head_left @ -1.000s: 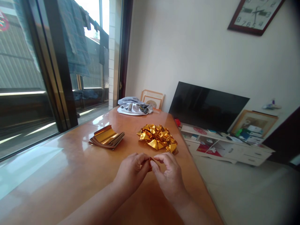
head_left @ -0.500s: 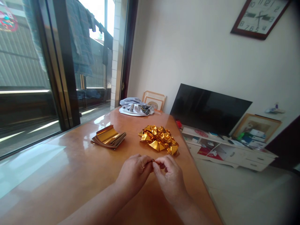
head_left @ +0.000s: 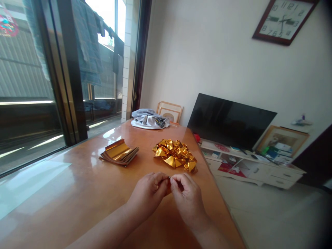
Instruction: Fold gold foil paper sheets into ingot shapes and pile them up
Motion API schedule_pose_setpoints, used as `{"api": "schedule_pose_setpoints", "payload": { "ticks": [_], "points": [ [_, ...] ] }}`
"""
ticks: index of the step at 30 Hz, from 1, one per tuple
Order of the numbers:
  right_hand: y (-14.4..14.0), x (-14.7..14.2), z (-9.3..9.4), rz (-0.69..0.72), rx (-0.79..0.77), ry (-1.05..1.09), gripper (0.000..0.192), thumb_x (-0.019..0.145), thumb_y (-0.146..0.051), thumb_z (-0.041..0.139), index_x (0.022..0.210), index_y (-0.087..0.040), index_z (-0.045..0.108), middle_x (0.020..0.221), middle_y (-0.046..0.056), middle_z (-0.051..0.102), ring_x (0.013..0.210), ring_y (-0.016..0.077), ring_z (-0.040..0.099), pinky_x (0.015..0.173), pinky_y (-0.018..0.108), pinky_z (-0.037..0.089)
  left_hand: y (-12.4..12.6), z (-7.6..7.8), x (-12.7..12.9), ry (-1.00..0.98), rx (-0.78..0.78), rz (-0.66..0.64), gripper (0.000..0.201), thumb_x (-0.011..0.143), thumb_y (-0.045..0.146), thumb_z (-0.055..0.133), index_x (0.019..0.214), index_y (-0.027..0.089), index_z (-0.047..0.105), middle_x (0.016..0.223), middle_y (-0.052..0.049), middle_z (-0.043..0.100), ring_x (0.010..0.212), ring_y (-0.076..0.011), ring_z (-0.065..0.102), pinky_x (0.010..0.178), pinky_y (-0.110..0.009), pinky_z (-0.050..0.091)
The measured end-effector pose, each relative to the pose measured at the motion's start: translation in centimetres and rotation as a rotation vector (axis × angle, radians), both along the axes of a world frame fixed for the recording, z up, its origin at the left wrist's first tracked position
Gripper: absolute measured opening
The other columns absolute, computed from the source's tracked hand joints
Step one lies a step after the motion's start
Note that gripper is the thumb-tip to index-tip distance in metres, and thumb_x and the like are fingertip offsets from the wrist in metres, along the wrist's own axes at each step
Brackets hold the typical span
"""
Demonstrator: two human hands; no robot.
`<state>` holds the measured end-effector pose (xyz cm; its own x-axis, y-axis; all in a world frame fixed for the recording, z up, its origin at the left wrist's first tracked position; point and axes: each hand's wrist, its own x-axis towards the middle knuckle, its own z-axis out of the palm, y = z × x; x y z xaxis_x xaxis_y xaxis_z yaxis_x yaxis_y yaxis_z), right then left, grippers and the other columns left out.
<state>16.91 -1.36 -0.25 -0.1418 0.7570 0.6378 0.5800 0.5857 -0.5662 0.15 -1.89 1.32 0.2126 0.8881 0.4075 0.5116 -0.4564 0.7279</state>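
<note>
The person's left hand point(head_left: 147, 191) is pinching a small piece of gold foil paper point(head_left: 169, 177) between thumb and index finger, while the right hand point(head_left: 187, 195) is gripping it from the other side, the fingertips nearly meeting. The fingers are hiding most of the piece, so its shape is not readable; it is hovering above a glossy wooden table point(head_left: 90, 200). Counting from the hands, a stack of gold foil sheets point(head_left: 118, 154) is lying at ten o'clock, its top sheet curling, and a heap of folded gold foil pieces point(head_left: 175, 155) is resting at twelve. Farther off, towards half past eleven, a bundle of grey fabric point(head_left: 147, 121) is sitting at the table's far end.
</note>
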Motion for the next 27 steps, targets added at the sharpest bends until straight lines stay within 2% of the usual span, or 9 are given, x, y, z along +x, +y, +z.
{"api": "schedule_pose_setpoints", "payload": {
  "ticks": [6, 11, 27],
  "points": [
    [-0.2, -0.1, 0.1, 0.031, -0.031, 0.014, 0.012, 0.091, -0.021, 0.055, 0.084, -0.024, 0.065, 0.079, 0.003, 0.064, 0.072, 0.0183, 0.06, 0.064, 0.028, 0.045, 0.2, -0.7, 0.0, -0.071, -0.063, 0.027, 0.024, 0.092, 0.03, 0.051, 0.077, 0.022, 0.068, 0.071, 0.0, 0.068, 0.067, -0.0155, 0.06, 0.062, -0.024, 0.037],
    [-0.4, 0.0, 0.3, 0.074, -0.076, 0.055, 0.01, 0.09, -0.022, 0.056, 0.087, -0.024, 0.066, 0.084, 0.003, 0.065, 0.075, 0.0183, 0.061, 0.065, 0.028, 0.047, 0.6, -1.3, -0.1, -0.062, -0.057, 0.063, 0.022, 0.09, 0.031, 0.053, 0.08, 0.021, 0.069, 0.072, 0.0, 0.069, 0.066, -0.0154, 0.06, 0.061, -0.024, 0.036],
    [0.3, 0.2, 0.2, 0.159, -0.324, 0.308, 0.017, 0.091, -0.034, 0.061, 0.084, -0.018, 0.065, 0.078, 0.002, 0.064, 0.071, 0.0161, 0.059, 0.065, 0.027, 0.048, 0.6, -1.1, -0.1, 0.028, -0.06, 0.052, 0.025, 0.094, 0.032, 0.049, 0.081, 0.021, 0.067, 0.072, 0.002, 0.065, 0.067, -0.0138, 0.059, 0.062, -0.024, 0.036]
  ]
}}
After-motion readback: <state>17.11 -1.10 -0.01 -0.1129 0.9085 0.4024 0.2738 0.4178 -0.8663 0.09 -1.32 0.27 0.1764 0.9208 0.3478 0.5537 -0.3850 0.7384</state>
